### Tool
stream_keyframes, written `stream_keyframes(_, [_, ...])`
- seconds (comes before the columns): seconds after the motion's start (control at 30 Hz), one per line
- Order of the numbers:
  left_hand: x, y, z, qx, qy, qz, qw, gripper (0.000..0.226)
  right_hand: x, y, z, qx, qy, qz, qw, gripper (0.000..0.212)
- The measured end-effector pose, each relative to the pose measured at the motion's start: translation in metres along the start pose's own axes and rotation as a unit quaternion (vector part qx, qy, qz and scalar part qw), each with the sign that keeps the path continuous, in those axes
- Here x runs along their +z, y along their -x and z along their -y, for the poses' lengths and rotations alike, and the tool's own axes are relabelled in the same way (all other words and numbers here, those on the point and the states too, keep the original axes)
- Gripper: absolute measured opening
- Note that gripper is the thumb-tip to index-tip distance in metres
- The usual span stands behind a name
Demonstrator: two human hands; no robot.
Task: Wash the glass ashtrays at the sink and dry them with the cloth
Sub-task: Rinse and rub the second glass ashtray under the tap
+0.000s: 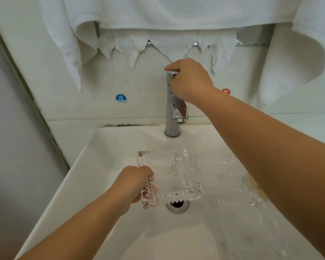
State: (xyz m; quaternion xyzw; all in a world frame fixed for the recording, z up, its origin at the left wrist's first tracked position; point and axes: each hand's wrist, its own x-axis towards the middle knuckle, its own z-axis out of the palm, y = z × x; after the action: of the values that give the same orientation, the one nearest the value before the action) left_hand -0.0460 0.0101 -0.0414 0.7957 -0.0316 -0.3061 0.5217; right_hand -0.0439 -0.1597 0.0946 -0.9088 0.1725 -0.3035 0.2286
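Left hand [137, 182] grips edge of glass ashtray [169, 177] tilted in white sink [86, 166], over drain [177, 205]. Right hand [189, 81] curled around chrome faucet [172, 113] handle above. Second ashtray [231, 177] just right.

A clear, square cut-glass ashtray [169, 177] hangs level over the white sink [94, 166] above the drain, held at its left edge. A second glass ashtray [231, 182] lies just beside it, in the basin's right part.

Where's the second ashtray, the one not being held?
The second ashtray lies in the sink, right of the held ashtray, under the right forearm.
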Motion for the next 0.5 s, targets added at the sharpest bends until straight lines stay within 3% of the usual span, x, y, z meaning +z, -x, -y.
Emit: stream_keyframes(0.5, [-0.001, 0.006, 0.001, 0.023, 0.032, 0.027, 0.999, 0.008, -0.01, -0.014, 0.012, 0.048, 0.036, 0.056, 0.997, 0.034])
